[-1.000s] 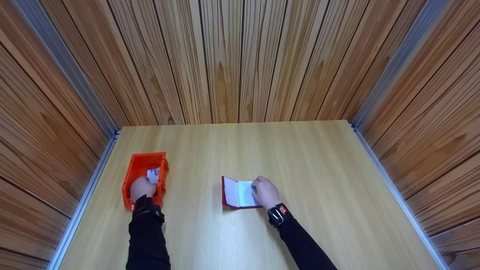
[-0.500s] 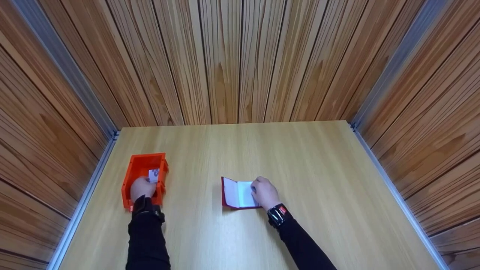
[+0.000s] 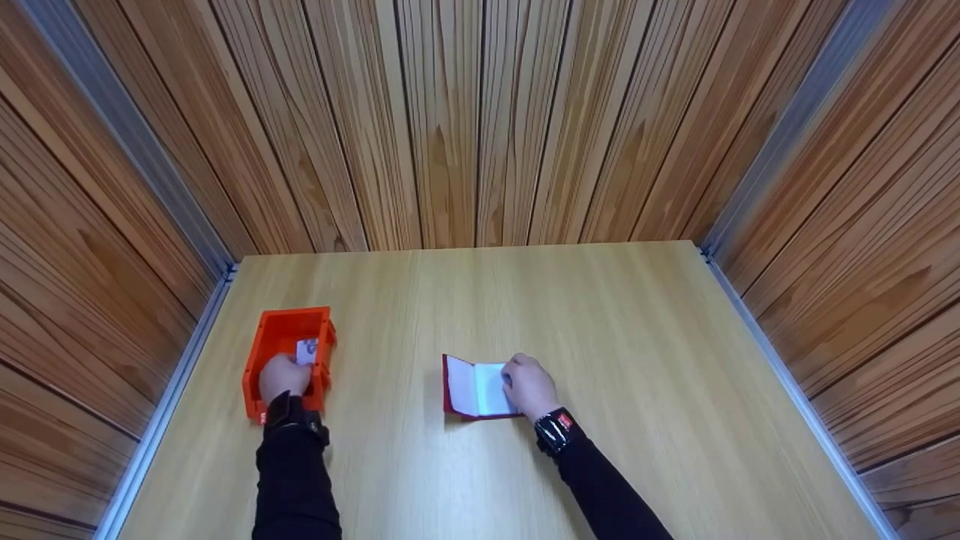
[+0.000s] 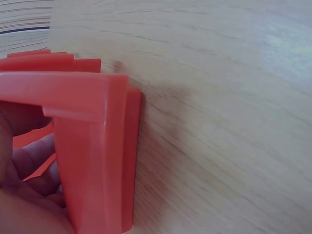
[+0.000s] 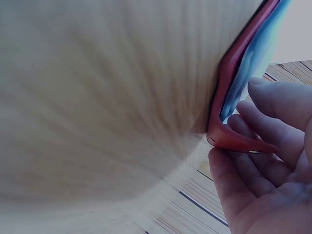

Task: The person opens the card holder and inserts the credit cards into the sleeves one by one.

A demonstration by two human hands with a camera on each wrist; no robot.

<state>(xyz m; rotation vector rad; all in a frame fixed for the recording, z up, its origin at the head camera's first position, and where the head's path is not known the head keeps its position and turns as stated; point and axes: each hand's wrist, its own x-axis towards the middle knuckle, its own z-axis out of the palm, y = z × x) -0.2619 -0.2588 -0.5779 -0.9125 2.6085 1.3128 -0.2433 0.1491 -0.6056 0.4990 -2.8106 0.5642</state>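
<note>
I find the right hand gripping the open booklet's edge on the table. Left hand is inside the orange box, beside a card; the box wall partly obstructs, hold undeterminable.

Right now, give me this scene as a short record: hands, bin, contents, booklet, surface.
left hand: inside orange bin; grip unclear
right hand: holds right cover edge of red-covered booklet
bin contents: printed paper beside left hand; rest hidden
booklet: open, pale inside
surface: wood-grain tabletop
</note>
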